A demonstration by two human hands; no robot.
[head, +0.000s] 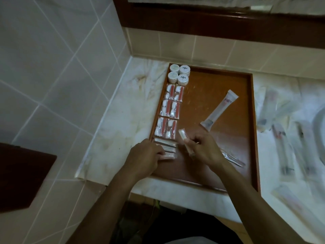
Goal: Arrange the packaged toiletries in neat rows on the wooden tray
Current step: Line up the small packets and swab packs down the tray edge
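Two hands on tray: left hand presses flat packets; right hand pinches slim packet, long axis 11–5 o'clock.

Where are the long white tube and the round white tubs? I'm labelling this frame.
long white tube (219, 110), head view, middle of its body.
round white tubs (182, 79), head view, lid of the near right one.
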